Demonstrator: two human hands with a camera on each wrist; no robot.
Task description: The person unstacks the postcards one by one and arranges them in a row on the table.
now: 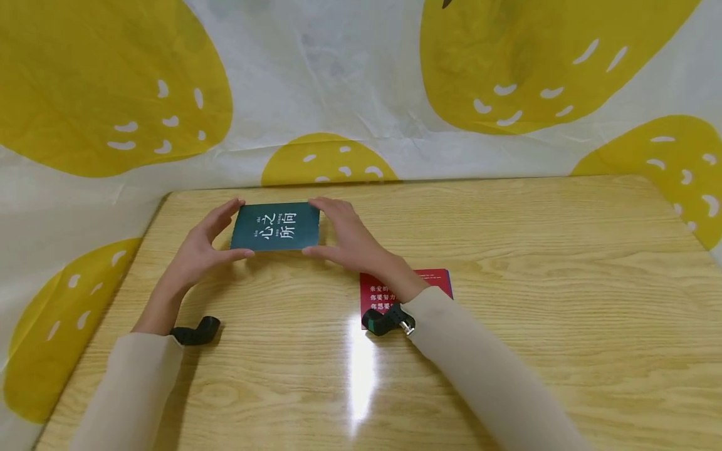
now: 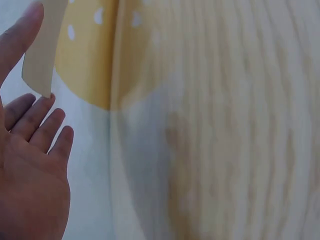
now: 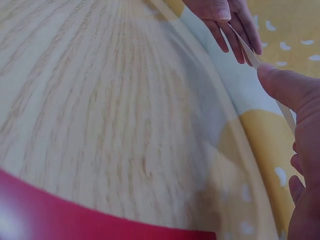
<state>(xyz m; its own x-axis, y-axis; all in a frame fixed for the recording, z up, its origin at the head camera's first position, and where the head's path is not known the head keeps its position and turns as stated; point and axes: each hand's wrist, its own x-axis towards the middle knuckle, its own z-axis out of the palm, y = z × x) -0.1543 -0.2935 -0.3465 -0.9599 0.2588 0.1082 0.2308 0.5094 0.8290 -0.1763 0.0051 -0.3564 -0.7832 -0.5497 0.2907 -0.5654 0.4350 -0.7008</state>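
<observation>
A dark teal card (image 1: 275,227) with white Chinese characters is held above the far left part of the table. My left hand (image 1: 197,250) pinches its left end between thumb and fingers. At the opposite end, my right hand (image 1: 351,238) grips the card the same way. The left wrist view shows the card's plain beige underside (image 2: 44,50) between thumb and fingertips. Seen from the right wrist, the card is a thin edge (image 3: 287,116) spanning both hands. A red card (image 1: 369,282) with white characters lies beneath my right forearm, partly hidden by it; a blue edge peeks out under it.
The wooden table (image 1: 536,282) reflects a bright light streak near the red card. A white cloth (image 1: 338,75) with large yellow shapes hangs behind the table and along its left side. A black wrist device (image 1: 197,332) sits at the left cuff, another (image 1: 383,321) at the right.
</observation>
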